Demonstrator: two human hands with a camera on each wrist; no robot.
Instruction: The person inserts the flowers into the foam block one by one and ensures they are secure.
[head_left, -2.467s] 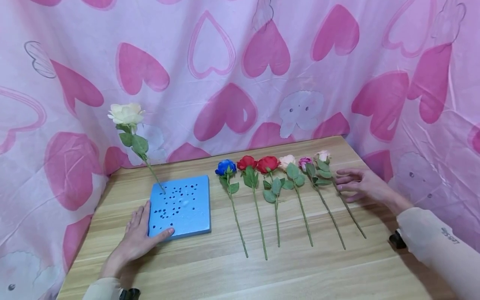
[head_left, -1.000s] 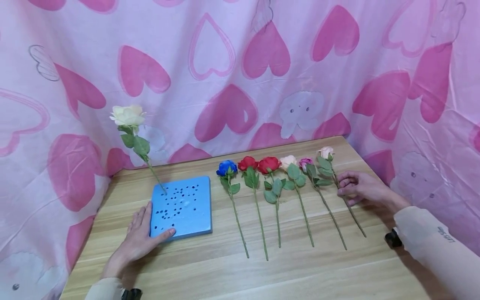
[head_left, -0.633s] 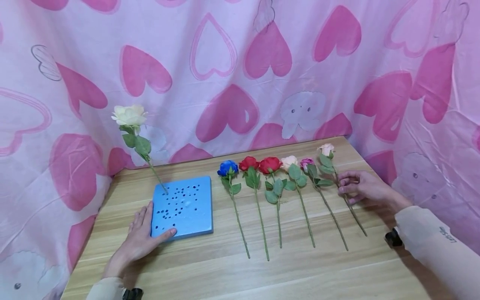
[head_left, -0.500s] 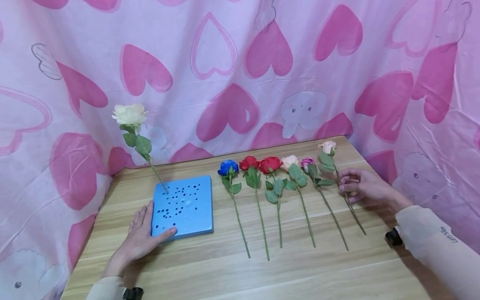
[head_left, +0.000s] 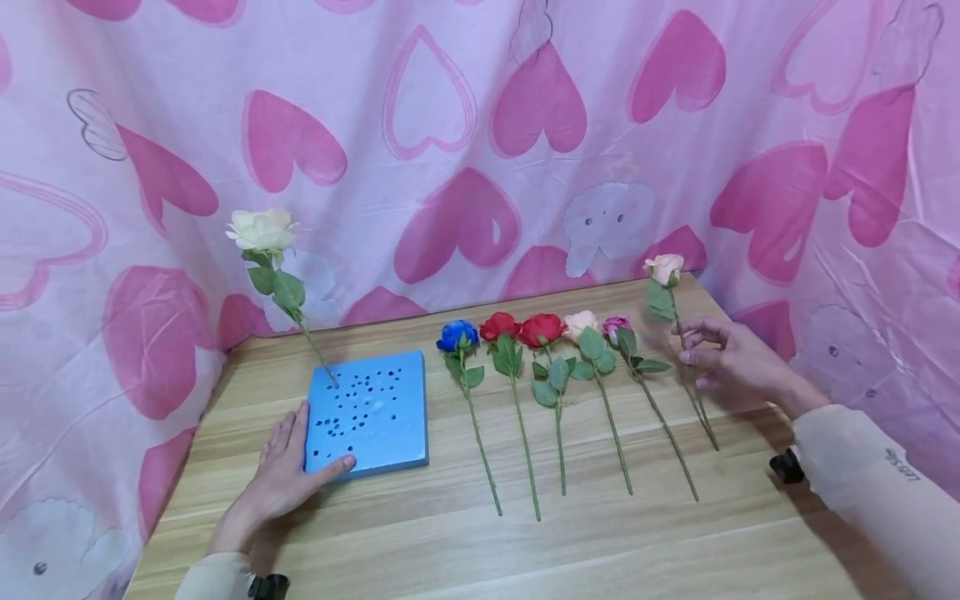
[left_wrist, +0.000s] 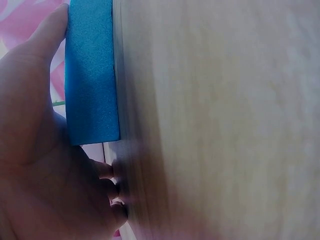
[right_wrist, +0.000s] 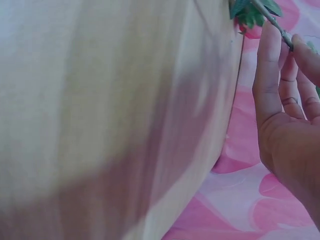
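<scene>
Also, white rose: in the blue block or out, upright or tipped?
In, standing with a lean: the white rose rises unsupported, its stem meeting the blue block near the far-left corner. Depth hidden.

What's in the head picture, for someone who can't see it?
A right hand pinches a pale pink flower by its stem; the left hand rests against a blue block holding a white flower. Five flowers lie between.
</scene>
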